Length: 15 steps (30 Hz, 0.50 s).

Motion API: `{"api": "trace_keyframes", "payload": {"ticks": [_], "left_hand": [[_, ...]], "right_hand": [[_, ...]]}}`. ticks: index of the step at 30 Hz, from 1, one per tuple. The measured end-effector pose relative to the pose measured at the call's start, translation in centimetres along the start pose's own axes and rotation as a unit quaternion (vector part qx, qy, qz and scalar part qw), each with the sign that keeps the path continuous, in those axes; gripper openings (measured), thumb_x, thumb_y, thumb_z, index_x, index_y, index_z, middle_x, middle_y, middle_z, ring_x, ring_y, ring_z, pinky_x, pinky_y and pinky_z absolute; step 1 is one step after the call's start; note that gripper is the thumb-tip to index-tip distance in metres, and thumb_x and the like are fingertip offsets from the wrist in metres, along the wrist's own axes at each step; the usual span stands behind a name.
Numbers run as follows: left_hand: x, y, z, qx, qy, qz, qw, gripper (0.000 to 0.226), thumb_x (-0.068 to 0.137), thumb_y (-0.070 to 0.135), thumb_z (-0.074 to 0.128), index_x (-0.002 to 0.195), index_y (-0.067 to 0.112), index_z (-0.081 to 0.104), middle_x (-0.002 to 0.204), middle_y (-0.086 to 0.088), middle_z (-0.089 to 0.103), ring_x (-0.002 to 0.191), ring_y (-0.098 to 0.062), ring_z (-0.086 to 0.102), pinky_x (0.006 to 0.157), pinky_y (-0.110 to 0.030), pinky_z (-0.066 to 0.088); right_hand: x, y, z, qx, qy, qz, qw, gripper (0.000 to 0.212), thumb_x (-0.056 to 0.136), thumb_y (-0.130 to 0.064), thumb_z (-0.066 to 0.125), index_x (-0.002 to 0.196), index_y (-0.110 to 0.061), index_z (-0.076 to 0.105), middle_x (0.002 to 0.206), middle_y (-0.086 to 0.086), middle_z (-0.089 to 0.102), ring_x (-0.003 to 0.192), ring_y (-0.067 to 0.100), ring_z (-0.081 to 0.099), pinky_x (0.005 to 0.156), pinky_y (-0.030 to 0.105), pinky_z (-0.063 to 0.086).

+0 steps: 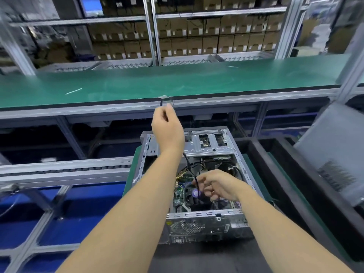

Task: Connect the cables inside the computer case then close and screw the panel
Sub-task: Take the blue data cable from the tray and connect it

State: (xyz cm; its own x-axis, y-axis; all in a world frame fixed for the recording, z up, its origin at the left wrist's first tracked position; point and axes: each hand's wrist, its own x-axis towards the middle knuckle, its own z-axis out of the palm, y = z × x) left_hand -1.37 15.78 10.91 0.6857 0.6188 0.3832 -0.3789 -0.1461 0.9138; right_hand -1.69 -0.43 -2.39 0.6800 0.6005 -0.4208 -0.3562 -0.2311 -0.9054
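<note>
While the open computer case [199, 186] is lying on its side on a dark work surface with a green mat [262, 170] under it, its side panel off and its insides facing up, the person is reaching over it with both bare arms. Their left hand [167, 129] is lifted well above the case, up near the front edge of the long green conveyor bench [177, 81], with thumb and fingertips pinched together on something small and thin; it is too blurred for me to say what it is. Their right hand [218, 186] is hovering low over the middle of the case, above the round CPU cooler fan [195, 195], fingers curled and pinching a thin black cable [192, 172] that is running up and back from that hand toward the left forearm. Inside the case, a green motherboard [178, 196] is showing at the left, with yellow and black wire bundles lying behind it and a metal drive cage [208, 142] sitting at the far end. A grey side panel [331, 152] with a perforated vent patch is leaning upright at the right, well apart from the case. Stacked cardboard boxes [197, 42] are filling the shelving beyond the bench.
</note>
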Motion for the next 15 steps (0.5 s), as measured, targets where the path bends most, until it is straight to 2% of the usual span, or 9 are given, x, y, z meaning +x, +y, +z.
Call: {"api": "trace_keyframes", "payload": {"ticks": [3,5,7,9,11,12,14,15], "left_hand": [[-0.2,0.2,0.7,0.004,0.006,0.007,1.0,0.031,0.105,0.032,0.036,0.077,0.02,0.041,0.071,-0.005,0.043,0.061,-0.016,0.035,0.056,-0.032,0.033],[-1.0,0.0,1.2,-0.001,-0.02,0.025,0.999,0.029,0.106,0.026,0.035,0.08,0.017,0.043,0.071,-0.006,0.043,0.059,-0.014,0.035,0.055,-0.028,0.035],[-1.6,-0.3,1.7,-0.006,-0.075,0.013,0.997,0.026,0.105,0.021,0.037,0.083,0.012,0.048,0.068,-0.006,0.045,0.056,-0.011,0.037,0.052,-0.024,0.035],[-1.7,-0.7,2.0,-0.03,-0.155,-0.052,0.986,0.026,0.103,0.019,0.042,0.082,0.009,0.054,0.061,-0.005,0.044,0.049,-0.014,0.034,0.046,-0.028,0.031],[-1.9,-1.5,1.9,-0.09,-0.227,-0.151,0.958,0.026,0.102,0.022,0.046,0.081,0.009,0.056,0.054,-0.001,0.04,0.042,-0.014,0.029,0.04,-0.024,0.026],[-2.1,-2.0,1.8,-0.099,-0.247,-0.193,0.944,0.028,0.102,0.026,0.047,0.08,0.01,0.057,0.052,0.0,0.038,0.04,-0.014,0.028,0.039,-0.022,0.026],[-2.7,-3.3,1.6,-0.034,-0.261,-0.253,0.931,0.037,0.101,0.041,0.048,0.076,0.014,0.054,0.051,0.003,0.037,0.039,-0.013,0.03,0.039,-0.022,0.029],[-3.1,-4.0,1.5,0.015,-0.264,-0.27,0.926,0.042,0.099,0.05,0.048,0.075,0.016,0.052,0.051,0.005,0.039,0.04,-0.013,0.033,0.041,-0.024,0.032]], "right_hand": [[-0.2,0.0,-0.3,0.016,-0.061,-0.023,0.998,0.034,0.096,-0.011,0.047,0.124,0.0,0.064,0.059,0.002,0.045,0.05,0.016,0.039,0.049,0.028,0.03],[-0.2,-0.1,-0.4,0.038,-0.049,-0.054,0.997,0.026,0.098,-0.014,0.053,0.115,0.001,0.065,0.064,0.01,0.059,0.051,0.019,0.05,0.05,0.029,0.039],[-0.2,-0.3,-0.5,0.107,-0.015,-0.081,0.991,0.025,0.099,-0.017,0.053,0.109,0.002,0.064,0.081,0.019,0.07,0.064,0.025,0.063,0.059,0.033,0.05],[-0.2,-0.6,-0.7,0.232,0.013,-0.106,0.967,0.032,0.1,-0.028,0.055,0.097,-0.001,0.07,0.091,0.026,0.071,0.074,0.031,0.067,0.068,0.037,0.056],[-0.3,-0.8,-1.2,0.314,0.043,-0.168,0.933,0.028,0.089,-0.035,0.072,0.081,-0.008,0.074,0.09,0.023,0.072,0.076,0.031,0.068,0.07,0.037,0.059],[-0.6,-1.0,-1.4,0.334,0.053,-0.209,0.918,0.02,0.082,-0.03,0.08,0.079,-0.01,0.074,0.089,0.02,0.073,0.077,0.028,0.069,0.07,0.036,0.06],[-1.0,-1.2,-1.8,0.377,0.067,-0.271,0.883,0.001,0.082,-0.012,0.075,0.083,-0.012,0.074,0.093,0.018,0.075,0.079,0.024,0.071,0.071,0.033,0.061],[-1.1,-1.4,-2.1,0.401,0.074,-0.284,0.868,0.009,0.084,-0.004,0.068,0.086,-0.012,0.072,0.095,0.018,0.074,0.078,0.023,0.071,0.071,0.031,0.061]]}}
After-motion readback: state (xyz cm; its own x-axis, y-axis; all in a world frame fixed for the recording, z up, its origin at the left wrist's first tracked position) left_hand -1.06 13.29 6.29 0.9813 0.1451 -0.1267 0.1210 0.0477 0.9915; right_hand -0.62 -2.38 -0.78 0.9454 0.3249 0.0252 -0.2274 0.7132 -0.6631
